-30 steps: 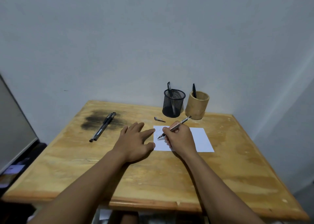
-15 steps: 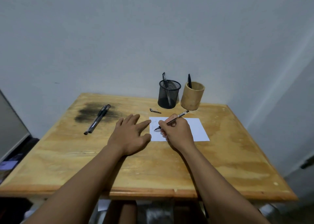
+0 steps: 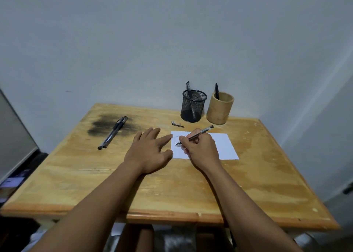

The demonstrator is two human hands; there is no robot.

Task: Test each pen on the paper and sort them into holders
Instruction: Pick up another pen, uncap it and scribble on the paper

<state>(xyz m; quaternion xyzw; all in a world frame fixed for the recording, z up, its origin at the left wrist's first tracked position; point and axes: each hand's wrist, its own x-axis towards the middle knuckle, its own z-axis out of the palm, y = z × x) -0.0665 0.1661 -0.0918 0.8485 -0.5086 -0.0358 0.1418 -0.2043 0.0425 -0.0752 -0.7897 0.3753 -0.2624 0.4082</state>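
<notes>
My right hand [image 3: 200, 150] grips a dark pen [image 3: 198, 134] with its tip on the left part of the white paper [image 3: 226, 146], beside faint scribbles. My left hand [image 3: 150, 150] lies flat on the table, fingers spread, with its index fingertip and thumb at the paper's left edge. Two capped pens [image 3: 112, 133] lie side by side at the left on a dark stain. A black mesh holder [image 3: 193, 106] at the back holds one pen. Right of it, a bamboo holder [image 3: 219, 108] also holds one pen.
A loose pen cap [image 3: 177, 124] lies just behind the paper, in front of the mesh holder. The wooden table [image 3: 172, 190] stands against a pale wall, with its front edge near my body. A grey panel [image 3: 11, 137] stands at the far left.
The pen tip has stayed on the left part of the paper with small writing strokes. My left hand has kept its place. The view has shifted slightly.
</notes>
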